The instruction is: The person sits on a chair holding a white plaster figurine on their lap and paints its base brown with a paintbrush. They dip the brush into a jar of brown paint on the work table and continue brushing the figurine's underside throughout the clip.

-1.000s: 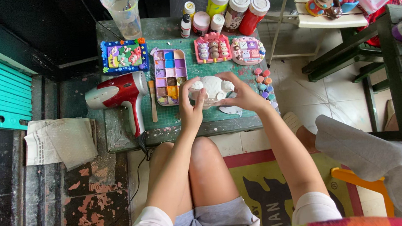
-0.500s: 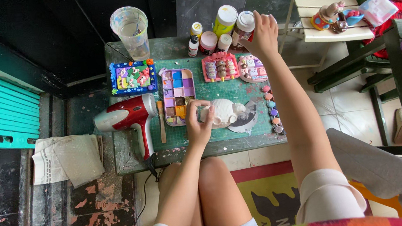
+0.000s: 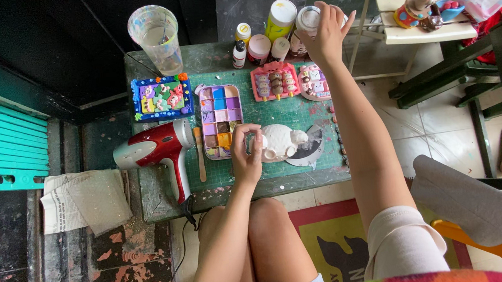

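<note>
The right hand covers most of a white-lidded jar at the table's far edge; its contents stay unseen.

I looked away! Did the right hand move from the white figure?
Yes. The right hand left the white figure and reached up to the jars beyond the green mat.

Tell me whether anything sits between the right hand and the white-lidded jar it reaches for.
Nothing visible does: the right hand is already closed over the white-lidded jar at the table's far edge. The left hand holds the white figurine.
</note>
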Available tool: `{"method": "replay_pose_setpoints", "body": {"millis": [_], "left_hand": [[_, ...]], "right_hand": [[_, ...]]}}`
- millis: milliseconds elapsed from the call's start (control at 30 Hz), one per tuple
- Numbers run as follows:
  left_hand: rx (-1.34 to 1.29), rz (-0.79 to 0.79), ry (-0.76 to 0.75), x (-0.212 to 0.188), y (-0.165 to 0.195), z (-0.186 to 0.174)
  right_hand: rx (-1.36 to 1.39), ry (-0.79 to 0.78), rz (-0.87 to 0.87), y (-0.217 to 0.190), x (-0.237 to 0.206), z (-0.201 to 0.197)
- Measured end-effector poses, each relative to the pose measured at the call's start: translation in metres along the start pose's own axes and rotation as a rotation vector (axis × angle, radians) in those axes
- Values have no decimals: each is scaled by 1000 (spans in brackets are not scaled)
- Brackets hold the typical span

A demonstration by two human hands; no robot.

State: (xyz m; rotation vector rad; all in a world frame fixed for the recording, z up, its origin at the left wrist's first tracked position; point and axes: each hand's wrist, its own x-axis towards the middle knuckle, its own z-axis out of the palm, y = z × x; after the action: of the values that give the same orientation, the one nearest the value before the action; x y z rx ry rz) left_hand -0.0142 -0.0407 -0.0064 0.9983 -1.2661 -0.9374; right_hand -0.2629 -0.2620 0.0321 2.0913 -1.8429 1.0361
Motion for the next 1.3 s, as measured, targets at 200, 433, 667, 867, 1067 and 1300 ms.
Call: {"method": "replay_pose_setpoints", "body": {"millis": [200, 433, 667, 867, 1067, 1300], "left_hand": [[-74, -29, 27, -9, -16, -2], [189, 232, 213, -29, 22, -12], [495, 480, -188, -79, 139, 15], [477, 169, -229, -102, 161, 1], [568, 237, -419, -107, 155, -54], [2, -382, -1188, -98, 121, -123]], "right_hand": [[197, 171, 19, -7, -23, -49], [676, 298, 174, -58, -107, -150], [1053, 196, 298, -159, -218, -217], [801, 102, 160, -220, -250, -240], [546, -131, 29, -237, -254, -255], [822, -562, -330, -232, -243, -265]]}}
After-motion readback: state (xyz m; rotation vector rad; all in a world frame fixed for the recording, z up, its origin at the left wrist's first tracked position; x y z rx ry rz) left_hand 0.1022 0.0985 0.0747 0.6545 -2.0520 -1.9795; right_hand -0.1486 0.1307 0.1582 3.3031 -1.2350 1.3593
